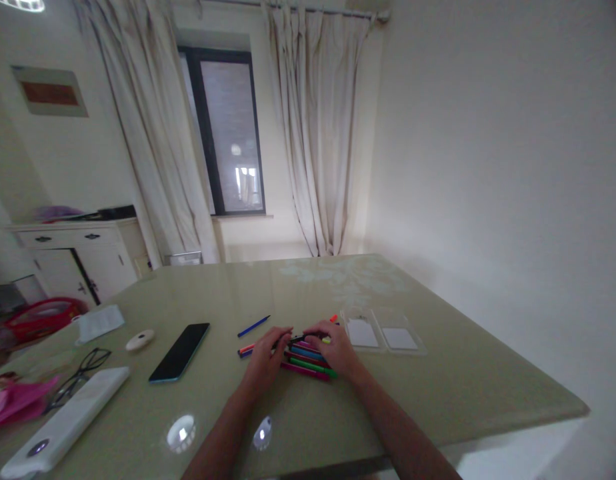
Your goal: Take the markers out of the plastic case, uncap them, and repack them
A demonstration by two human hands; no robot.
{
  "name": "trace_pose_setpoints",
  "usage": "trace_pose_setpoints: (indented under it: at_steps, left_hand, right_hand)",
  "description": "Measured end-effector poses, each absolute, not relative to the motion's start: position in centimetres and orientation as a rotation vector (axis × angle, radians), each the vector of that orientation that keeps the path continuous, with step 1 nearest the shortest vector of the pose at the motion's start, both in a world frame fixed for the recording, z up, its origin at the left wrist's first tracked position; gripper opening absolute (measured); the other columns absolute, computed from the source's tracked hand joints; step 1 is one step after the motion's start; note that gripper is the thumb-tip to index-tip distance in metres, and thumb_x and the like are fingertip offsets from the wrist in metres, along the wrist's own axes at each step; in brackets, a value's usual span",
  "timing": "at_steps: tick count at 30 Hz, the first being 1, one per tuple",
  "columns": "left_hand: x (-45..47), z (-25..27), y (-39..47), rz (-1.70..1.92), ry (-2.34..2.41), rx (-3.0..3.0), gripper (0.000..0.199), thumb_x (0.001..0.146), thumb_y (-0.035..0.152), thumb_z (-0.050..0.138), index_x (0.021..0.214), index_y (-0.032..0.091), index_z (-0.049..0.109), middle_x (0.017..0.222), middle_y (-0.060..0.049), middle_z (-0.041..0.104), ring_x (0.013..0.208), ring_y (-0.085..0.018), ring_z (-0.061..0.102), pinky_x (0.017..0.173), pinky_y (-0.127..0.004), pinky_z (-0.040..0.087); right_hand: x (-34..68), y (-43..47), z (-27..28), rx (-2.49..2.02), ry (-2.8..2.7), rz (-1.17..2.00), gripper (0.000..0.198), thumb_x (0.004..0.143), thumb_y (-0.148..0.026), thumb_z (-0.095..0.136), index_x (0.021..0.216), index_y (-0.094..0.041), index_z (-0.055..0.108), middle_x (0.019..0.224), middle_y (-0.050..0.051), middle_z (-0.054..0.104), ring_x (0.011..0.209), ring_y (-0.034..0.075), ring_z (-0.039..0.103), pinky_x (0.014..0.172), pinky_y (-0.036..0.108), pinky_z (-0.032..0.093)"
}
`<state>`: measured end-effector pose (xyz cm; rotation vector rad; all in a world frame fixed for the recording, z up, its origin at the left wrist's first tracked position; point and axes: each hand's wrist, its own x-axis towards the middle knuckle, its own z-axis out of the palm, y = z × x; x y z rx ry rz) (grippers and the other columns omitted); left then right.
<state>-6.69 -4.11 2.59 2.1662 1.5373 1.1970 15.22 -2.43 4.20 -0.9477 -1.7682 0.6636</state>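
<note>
Near the middle of the table, both hands are closed on a black marker (299, 338), one at each end. My left hand (265, 357) has its fingertips at the left end, and my right hand (341, 350) pinches the right end. Beneath them lies a row of colored markers, including a green marker (311, 365) and a magenta marker (307, 372); my hands partly hide the row. Apart from these, a blue marker (253, 325) rests beyond my left hand. An open clear plastic case (381, 321) with white inserts lies right of my right hand.
Left of my hands lies a black-screened phone (181, 352). Further left are a round white object (140, 340), glasses (78, 380), a long white device (68, 420), a pink item (23, 403) and a pale face mask (101, 324). A wall (513, 200) borders the table's right side.
</note>
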Motion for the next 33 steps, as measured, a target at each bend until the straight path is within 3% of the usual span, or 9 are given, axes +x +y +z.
trace_pose_setpoints:
  at_steps: [3,6,10,15,19,27,29,33]
  left_hand:
    - [-8.8,2.6,-3.5,1.242,1.821,2.067,0.041,0.103,0.034,0.036,0.117,0.019,0.071,0.119,-0.013,0.072,0.114,-0.026,0.064,0.103,-0.043,0.047]
    - [-10.8,2.6,-3.5,1.16,1.995,2.03,0.031,0.098,0.037,0.048,0.107,0.022,0.073,0.115,-0.012,0.072,0.113,-0.031,0.063,0.102,-0.049,0.045]
    - [-11.4,2.3,-3.9,0.995,2.044,2.068,0.02,0.09,0.043,0.063,0.095,0.027,0.074,0.11,-0.007,0.072,0.112,-0.03,0.061,0.098,-0.048,0.043]
    - [-11.1,1.8,-3.8,0.885,2.06,2.086,0.019,0.09,0.039,0.064,0.1,0.027,0.074,0.108,-0.007,0.072,0.109,-0.03,0.062,0.093,-0.044,0.043]
    - [-11.5,1.4,-3.2,0.881,2.069,2.08,0.02,0.091,0.036,0.062,0.103,0.025,0.074,0.109,-0.008,0.073,0.108,-0.028,0.063,0.091,-0.04,0.045]
    - [-12.4,0.7,-2.5,0.979,2.002,2.116,0.021,0.092,0.03,0.06,0.103,0.021,0.075,0.103,-0.007,0.073,0.101,-0.024,0.067,0.089,-0.034,0.05]
    - [-12.4,0.8,-2.5,1.013,1.989,2.122,0.022,0.093,0.031,0.059,0.102,0.021,0.076,0.102,-0.007,0.073,0.099,-0.025,0.068,0.089,-0.036,0.051]
    - [-11.7,1.2,-2.7,1.094,1.913,2.165,0.025,0.096,0.035,0.054,0.105,0.024,0.075,0.103,-0.007,0.073,0.101,-0.025,0.068,0.092,-0.038,0.051]
  right_hand:
    - [16.2,-2.3,4.6,-0.986,-1.725,0.582,0.013,0.086,-0.027,0.068,0.091,-0.02,0.078,0.086,0.005,0.075,0.076,0.019,0.066,0.074,0.031,0.052]
    - [17.4,-2.5,4.4,-1.023,-1.813,0.531,0.01,0.084,-0.024,0.069,0.089,-0.021,0.077,0.082,0.004,0.074,0.074,0.018,0.065,0.072,0.03,0.051]
    - [18.5,-2.7,3.5,-1.068,-1.969,0.502,0.005,0.083,-0.022,0.071,0.085,-0.021,0.075,0.081,0.002,0.074,0.075,0.019,0.066,0.072,0.03,0.049]
    - [20.0,-0.6,3.8,-1.244,-1.864,0.267,0.016,0.092,-0.026,0.06,0.092,-0.02,0.075,0.088,0.006,0.075,0.081,0.021,0.067,0.078,0.032,0.05]
    - [20.8,2.3,4.7,-1.475,-1.929,0.048,0.024,0.093,-0.016,0.054,0.098,-0.019,0.077,0.1,0.011,0.075,0.096,0.024,0.067,0.088,0.034,0.047]
    - [19.4,5.6,4.2,-1.505,-2.046,0.047,0.025,0.073,0.003,0.065,0.062,-0.019,0.071,0.085,0.013,0.074,0.096,0.027,0.065,0.087,0.036,0.043]
    - [18.8,5.2,4.1,-1.481,-2.034,0.06,0.022,0.078,0.0,0.065,0.068,-0.02,0.071,0.085,0.011,0.074,0.095,0.026,0.065,0.087,0.036,0.043]
    - [16.2,2.6,3.4,-1.382,-2.003,0.136,0.013,0.095,-0.018,0.059,0.098,-0.021,0.072,0.096,0.007,0.075,0.091,0.021,0.066,0.082,0.031,0.047]
